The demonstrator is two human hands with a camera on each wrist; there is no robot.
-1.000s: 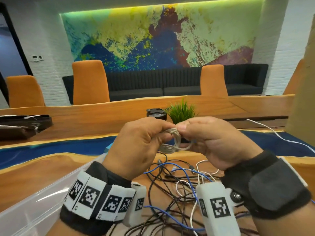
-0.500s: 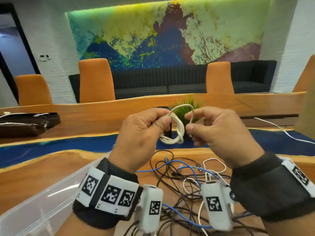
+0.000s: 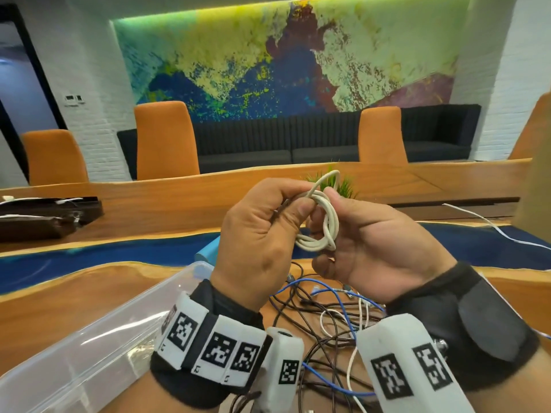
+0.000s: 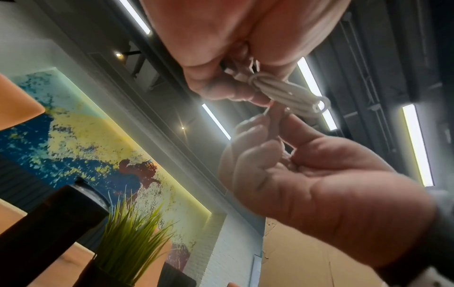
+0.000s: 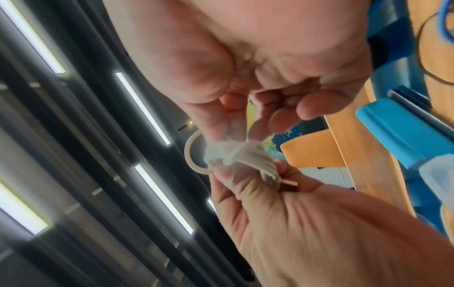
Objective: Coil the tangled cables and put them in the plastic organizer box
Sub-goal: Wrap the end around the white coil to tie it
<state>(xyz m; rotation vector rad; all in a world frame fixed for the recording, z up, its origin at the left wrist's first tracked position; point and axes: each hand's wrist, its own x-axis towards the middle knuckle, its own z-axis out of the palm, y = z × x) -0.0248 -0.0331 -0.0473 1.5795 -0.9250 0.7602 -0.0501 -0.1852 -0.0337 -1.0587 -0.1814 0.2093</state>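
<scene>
Fingers [image 3: 301,208] of our left hand [image 3: 259,239] and right hand [image 3: 372,242] pinch the white cable coil [image 3: 320,225] above the tangled cables [image 3: 322,320] on the bench [image 3: 74,296].

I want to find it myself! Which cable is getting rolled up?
Look above the wooden table, over the messy cable pile. Both hands hold it up: the cream-white cable, wound in small loops. The others lie loose, dark and blue.
</scene>
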